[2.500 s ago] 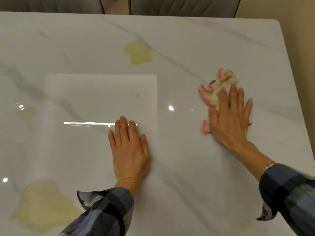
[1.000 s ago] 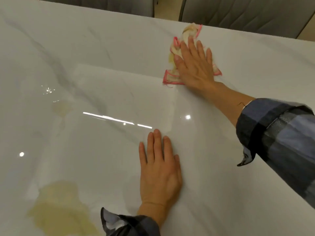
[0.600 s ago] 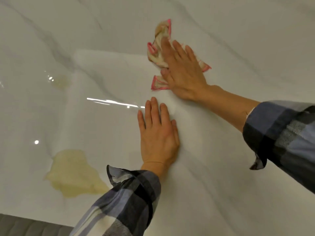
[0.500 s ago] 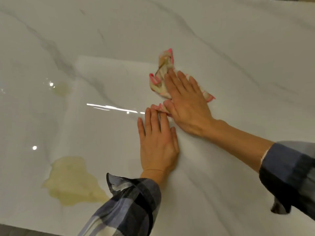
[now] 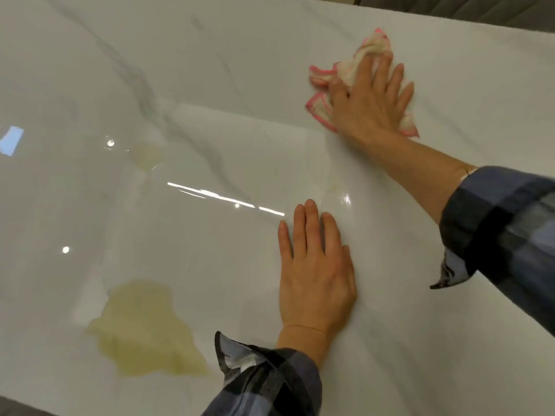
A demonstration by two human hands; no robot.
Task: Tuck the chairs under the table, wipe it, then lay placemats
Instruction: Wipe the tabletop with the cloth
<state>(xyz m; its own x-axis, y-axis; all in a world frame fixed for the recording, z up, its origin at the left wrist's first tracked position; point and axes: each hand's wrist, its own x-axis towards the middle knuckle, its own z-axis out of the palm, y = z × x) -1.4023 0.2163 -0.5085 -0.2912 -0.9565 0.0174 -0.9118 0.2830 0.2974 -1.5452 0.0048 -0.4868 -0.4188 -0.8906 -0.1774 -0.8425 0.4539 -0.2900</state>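
A glossy white marble table [image 5: 210, 70] fills my view. A large yellowish spill [image 5: 141, 331] sits at seven o'clock, a fainter one [image 5: 147, 154] at ten. My left hand [image 5: 315, 265] lies flat, fingers straight, near centre. At one o'clock my right hand [image 5: 369, 100] presses flat on a crumpled pink-edged cloth [image 5: 321, 109].

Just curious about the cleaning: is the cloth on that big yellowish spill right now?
No, the right hand presses the cloth far from the yellowish spill beside the left hand.
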